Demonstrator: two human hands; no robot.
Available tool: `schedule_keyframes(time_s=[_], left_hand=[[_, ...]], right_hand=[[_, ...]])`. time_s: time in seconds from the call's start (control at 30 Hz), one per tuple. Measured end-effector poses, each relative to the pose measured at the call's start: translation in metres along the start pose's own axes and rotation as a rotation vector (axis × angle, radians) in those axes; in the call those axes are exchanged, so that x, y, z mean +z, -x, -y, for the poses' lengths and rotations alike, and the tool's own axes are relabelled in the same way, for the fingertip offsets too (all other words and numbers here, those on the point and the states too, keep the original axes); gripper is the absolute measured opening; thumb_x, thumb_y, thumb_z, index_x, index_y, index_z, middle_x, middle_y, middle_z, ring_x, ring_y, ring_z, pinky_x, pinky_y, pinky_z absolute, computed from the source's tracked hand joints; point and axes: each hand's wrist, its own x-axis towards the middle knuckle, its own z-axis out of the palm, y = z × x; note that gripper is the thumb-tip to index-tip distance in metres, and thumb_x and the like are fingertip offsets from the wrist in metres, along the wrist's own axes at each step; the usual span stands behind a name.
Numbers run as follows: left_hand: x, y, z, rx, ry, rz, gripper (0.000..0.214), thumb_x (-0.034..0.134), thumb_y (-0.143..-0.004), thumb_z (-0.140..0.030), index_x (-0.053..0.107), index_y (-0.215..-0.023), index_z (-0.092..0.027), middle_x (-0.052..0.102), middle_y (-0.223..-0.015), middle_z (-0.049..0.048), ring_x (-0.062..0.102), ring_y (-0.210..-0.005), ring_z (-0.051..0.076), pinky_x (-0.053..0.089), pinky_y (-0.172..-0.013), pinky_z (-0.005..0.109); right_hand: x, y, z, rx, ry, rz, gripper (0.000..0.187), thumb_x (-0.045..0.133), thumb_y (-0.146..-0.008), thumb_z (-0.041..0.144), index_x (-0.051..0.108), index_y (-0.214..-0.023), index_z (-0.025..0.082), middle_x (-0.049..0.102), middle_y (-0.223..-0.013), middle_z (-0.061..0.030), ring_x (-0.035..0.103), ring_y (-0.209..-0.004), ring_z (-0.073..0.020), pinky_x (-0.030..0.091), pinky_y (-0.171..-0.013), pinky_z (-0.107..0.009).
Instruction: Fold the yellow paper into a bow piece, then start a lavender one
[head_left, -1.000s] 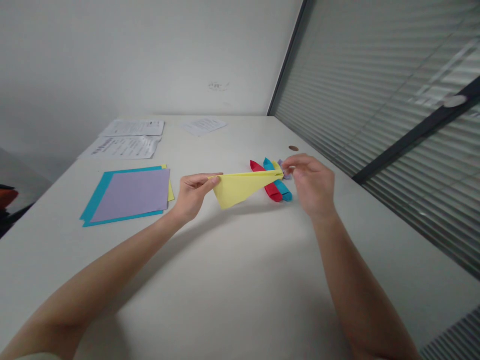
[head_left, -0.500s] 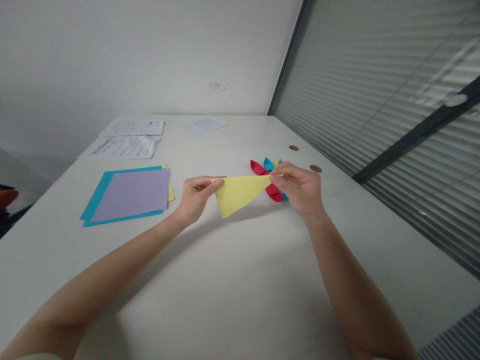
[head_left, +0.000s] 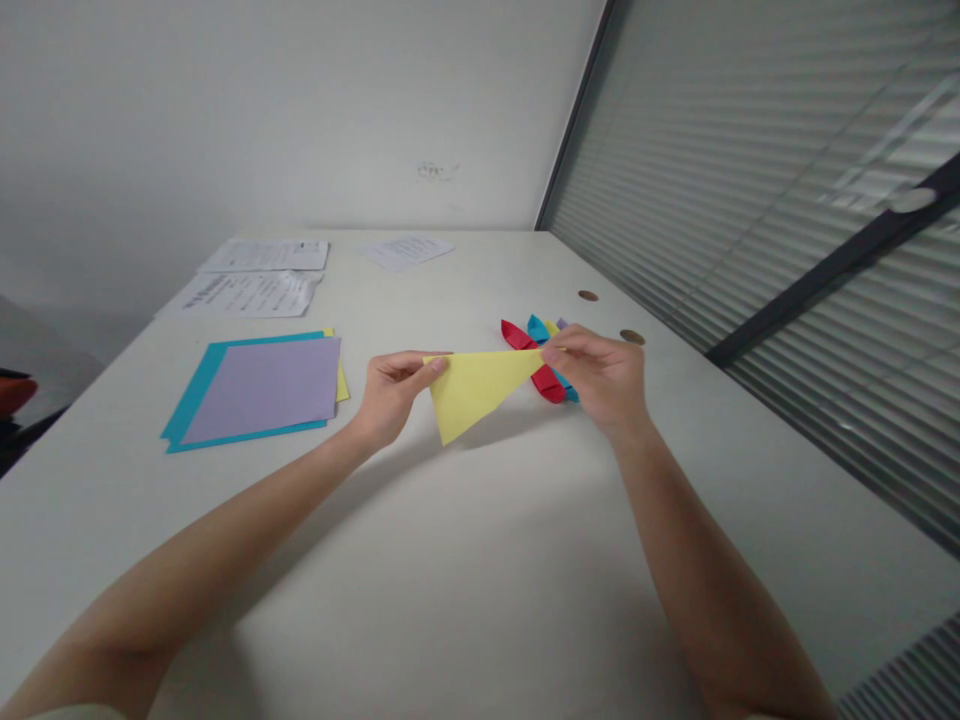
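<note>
1. Head view, the room: a white wall (head_left: 337,120) rose behind a white table (head_left: 480,540), and grey blinds (head_left: 750,180) stood toward two o'clock, if the yellow paper is taken as the middle of the clock.
2. Head view, the hands: this yellow paper (head_left: 478,385) was held above the table, its upper edge almost level and one corner pointing to six o'clock. At nine o'clock, the left hand (head_left: 390,400) pinched its wide end between thumb and fingers. At three o'clock, the right hand (head_left: 604,378) gripped its narrow tip in the same manner.
3. Head view, things nearby: just behind the right hand, between two and three o'clock, lay red folded paper (head_left: 549,386) and blue folded paper (head_left: 538,329), partly hidden. Farther toward nine o'clock, a purple sheet (head_left: 270,390) rested upon a blue sheet (head_left: 196,388), and a yellow edge (head_left: 343,383) showed beside them.
4. Head view, far side: printed sheets (head_left: 251,294) lay toward ten o'clock, and another printed page (head_left: 409,252) toward eleven.
</note>
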Motion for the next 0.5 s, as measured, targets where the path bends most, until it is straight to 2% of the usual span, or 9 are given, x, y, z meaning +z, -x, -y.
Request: schedule_keyframes(time_s=[0.1,0.27,0.4,0.5], left_hand=[[0.0,0.001,0.0,0.005,-0.005,-0.018,0.019,0.082,-0.067,-0.039,0.078,-0.075,-0.023,0.075,-0.076,0.0033,0.067,-0.07,0.014,0.053,-0.066,0.027],[0.001,0.001,-0.003,-0.003,-0.043,-0.08,0.025,0.081,-0.066,-0.044,0.078,-0.072,-0.02,0.074,-0.073,0.0045,0.063,-0.065,0.014,0.051,-0.062,0.026],[0.003,0.0,-0.004,0.011,-0.11,-0.136,0.029,0.08,-0.065,-0.046,0.078,-0.073,-0.018,0.074,-0.073,0.0054,0.062,-0.063,0.014,0.049,-0.06,0.026],[0.003,0.0,-0.004,0.053,-0.22,-0.152,0.03,0.078,-0.067,-0.046,0.079,-0.075,-0.017,0.075,-0.076,0.0061,0.063,-0.066,0.016,0.05,-0.061,0.027]], right_hand=[[0.0,0.0,-0.001,0.015,-0.018,-0.001,0.012,0.072,-0.077,0.033,0.072,-0.068,0.025,0.067,-0.07,0.0012,0.06,-0.067,-0.0139,0.051,-0.071,-0.034],[0.001,0.001,-0.009,0.203,-0.067,-0.004,0.016,0.076,-0.071,0.036,0.072,-0.064,0.023,0.065,-0.066,0.001,0.058,-0.065,-0.0135,0.048,-0.066,-0.032],[0.001,0.002,-0.023,0.303,-0.105,0.01,0.019,0.076,-0.07,0.041,0.072,-0.064,0.023,0.066,-0.066,0.0006,0.059,-0.066,-0.0142,0.049,-0.069,-0.033],[0.0,0.002,-0.031,0.365,-0.036,0.018,0.022,0.075,-0.07,0.044,0.074,-0.07,0.022,0.07,-0.071,-0.001,0.063,-0.069,-0.0169,0.051,-0.073,-0.037]])
